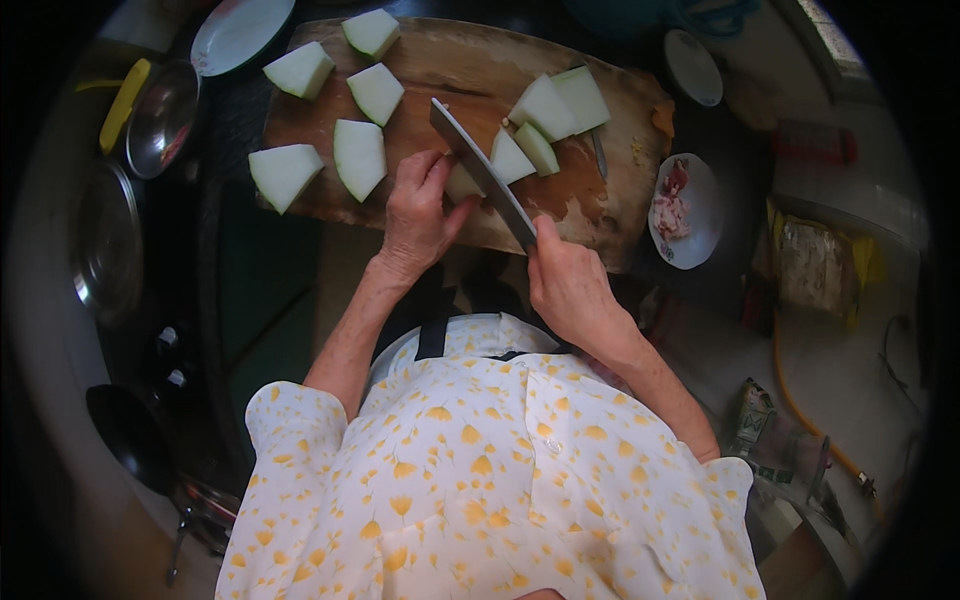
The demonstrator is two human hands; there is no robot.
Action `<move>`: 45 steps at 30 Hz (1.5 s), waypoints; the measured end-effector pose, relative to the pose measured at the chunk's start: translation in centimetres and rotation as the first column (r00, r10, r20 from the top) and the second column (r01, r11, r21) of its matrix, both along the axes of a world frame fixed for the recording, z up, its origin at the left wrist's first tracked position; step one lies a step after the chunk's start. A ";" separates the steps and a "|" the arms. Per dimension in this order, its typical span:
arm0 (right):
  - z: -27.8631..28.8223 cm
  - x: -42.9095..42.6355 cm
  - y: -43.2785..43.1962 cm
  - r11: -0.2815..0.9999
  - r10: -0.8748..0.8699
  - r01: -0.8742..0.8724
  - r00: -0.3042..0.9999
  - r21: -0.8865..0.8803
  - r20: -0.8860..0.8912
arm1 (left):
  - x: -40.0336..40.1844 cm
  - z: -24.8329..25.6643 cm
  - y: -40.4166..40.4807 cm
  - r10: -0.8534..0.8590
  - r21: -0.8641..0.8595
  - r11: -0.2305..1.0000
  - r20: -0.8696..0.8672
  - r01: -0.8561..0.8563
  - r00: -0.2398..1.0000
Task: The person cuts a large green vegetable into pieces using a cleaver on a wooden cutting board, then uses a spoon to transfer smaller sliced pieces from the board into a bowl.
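Note:
My right hand [574,289] grips the handle of a kitchen cleaver [487,176], its blade slanting up and left over a wooden cutting board [442,49]. On the blade's left side, my left hand [420,206] holds a pale melon piece [463,184], mostly hidden by fingers and blade. Just right of the blade lie a white melon wedge [510,157] and a green-rinded slice [537,148]. Larger melon chunks [546,107] sit behind them. Several green-edged melon pieces [360,159] are spread over the board's left part, cut faces up.
A small knife [599,154] lies on the board at right. Beside the board stands a plate of raw meat [684,225]. To the left are a metal bowl [161,120], a metal lid [109,240] and a white dish [244,34]. A dark pan [127,435] is at lower left.

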State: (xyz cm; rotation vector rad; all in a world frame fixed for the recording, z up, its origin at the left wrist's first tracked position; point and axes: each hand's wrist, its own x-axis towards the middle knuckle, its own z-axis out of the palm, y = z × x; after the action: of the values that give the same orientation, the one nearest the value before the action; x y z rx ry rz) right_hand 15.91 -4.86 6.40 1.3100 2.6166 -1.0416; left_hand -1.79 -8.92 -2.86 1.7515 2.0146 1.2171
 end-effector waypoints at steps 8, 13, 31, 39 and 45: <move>-3.8 -3.3 1.4 1.000 -0.028 0.029 0.999 0.006 -0.038 | -0.1 0.0 -0.2 -0.016 -0.044 0.999 -0.035 0.014 0.999; -3.6 -2.4 2.9 0.994 -0.113 0.113 0.983 -0.010 -0.143 | -0.6 -0.1 0.7 -0.027 -0.016 1.000 -0.058 0.026 0.998; -3.6 -1.0 3.5 0.958 -0.284 0.282 0.887 -0.060 -0.364 | -5.8 3.4 -0.8 0.215 -0.301 0.917 -0.176 -0.260 0.961; -1.2 -0.8 3.5 0.984 -0.170 0.133 0.890 -0.114 -0.424 | -6.7 4.5 -0.9 -0.482 -0.287 0.868 -0.288 0.406 0.827; -0.2 -0.8 2.8 0.993 -0.087 0.057 0.939 -0.099 -0.334 | -7.5 3.4 -2.2 -0.233 -0.163 0.968 -0.306 0.190 0.923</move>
State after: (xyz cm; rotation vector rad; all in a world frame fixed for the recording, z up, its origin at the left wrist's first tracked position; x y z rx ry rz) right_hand 15.10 -2.11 6.23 1.3202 2.7308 -1.4991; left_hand -9.25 -11.11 0.49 2.1488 1.9460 0.7536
